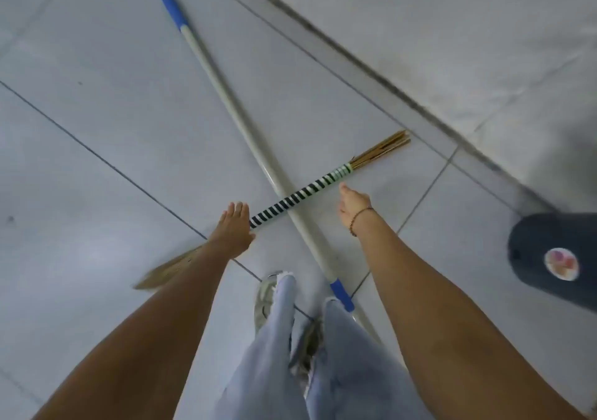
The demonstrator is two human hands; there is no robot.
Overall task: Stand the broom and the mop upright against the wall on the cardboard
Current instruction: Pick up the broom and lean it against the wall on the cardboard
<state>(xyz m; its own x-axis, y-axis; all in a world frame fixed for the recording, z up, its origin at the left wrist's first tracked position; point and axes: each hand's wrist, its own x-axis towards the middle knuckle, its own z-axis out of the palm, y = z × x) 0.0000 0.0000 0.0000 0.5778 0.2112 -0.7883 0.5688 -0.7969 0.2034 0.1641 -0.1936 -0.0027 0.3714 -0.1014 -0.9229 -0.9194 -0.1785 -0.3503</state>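
A mop (239, 122) with a white pole and blue end caps lies flat on the tiled floor, running from the upper left down to my feet. A straw broom (300, 193) with a black-and-white striped handle lies crossed over the pole; its brush end pokes out left of my left forearm. My left hand (232, 229) hovers, fingers extended, over the lower end of the striped handle; whether it touches is unclear. My right hand (353, 206) reaches toward the handle's upper part, holding nothing. The mop head is hidden behind my legs.
The wall's base (387, 60) runs diagonally across the upper right. A dark cap (555, 254) with a round patch sits at the right edge. My legs and shoes (268, 296) stand below the crossing. No cardboard is in view.
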